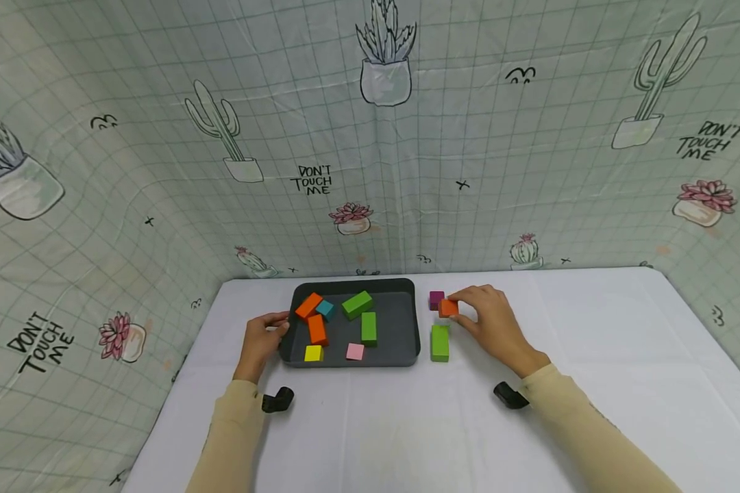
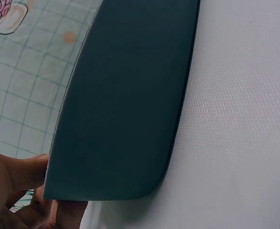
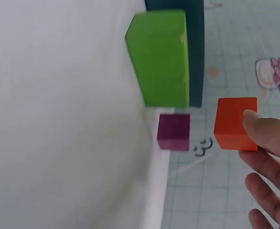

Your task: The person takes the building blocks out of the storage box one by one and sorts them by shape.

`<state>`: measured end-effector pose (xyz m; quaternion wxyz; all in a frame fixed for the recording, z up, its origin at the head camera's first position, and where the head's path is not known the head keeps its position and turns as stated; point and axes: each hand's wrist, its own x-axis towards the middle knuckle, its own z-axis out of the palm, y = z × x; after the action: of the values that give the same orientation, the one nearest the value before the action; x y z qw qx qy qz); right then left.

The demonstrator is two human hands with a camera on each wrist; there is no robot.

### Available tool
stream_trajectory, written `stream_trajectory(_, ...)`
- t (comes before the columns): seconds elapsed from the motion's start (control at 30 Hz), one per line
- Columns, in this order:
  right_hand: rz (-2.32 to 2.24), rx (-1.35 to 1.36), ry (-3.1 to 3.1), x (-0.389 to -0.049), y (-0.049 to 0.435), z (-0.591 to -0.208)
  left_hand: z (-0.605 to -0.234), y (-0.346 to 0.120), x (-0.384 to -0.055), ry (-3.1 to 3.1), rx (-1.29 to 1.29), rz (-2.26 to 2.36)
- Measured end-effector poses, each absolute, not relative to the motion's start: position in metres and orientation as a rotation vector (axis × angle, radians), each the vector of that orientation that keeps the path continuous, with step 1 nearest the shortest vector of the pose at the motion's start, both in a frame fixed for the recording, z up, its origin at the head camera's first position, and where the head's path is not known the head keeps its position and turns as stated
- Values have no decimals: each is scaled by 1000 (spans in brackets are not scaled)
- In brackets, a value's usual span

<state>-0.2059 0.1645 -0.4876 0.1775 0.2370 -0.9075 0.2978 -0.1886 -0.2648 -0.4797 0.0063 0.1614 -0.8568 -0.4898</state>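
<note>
My right hand (image 1: 492,327) pinches an orange block (image 3: 234,126) between thumb and fingers. In the right wrist view the block shows raised, apart from the small purple block (image 3: 174,132). On the table beside the tray's right side lies a green block (image 1: 440,344), nearer to me than the purple one. My left hand (image 1: 262,342) grips the dark grey tray (image 1: 397,322) at its left edge, with the thumb at the rim in the left wrist view. That view shows the tray's outer wall (image 2: 120,105), which hides its inside.
Inside the tray lie two orange blocks (image 1: 317,330), a blue block (image 1: 325,310), two green blocks (image 1: 368,329), a yellow block (image 1: 313,353) and a pink block (image 1: 355,352). A white cloth covers the table (image 1: 382,424). Behind it hangs a cactus-print sheet (image 1: 407,150).
</note>
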Motion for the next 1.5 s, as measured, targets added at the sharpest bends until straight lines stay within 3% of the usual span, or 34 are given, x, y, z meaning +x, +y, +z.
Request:
stream_trajectory(0.87, 742, 564, -2835, -247, 188, -505, -476, -259, -192, -2677, 546, -1544)
stream_trajectory(1.5, 750, 588, -2870, -253, 187, -507, -479, -262, -190, -2666, 580, -1556)
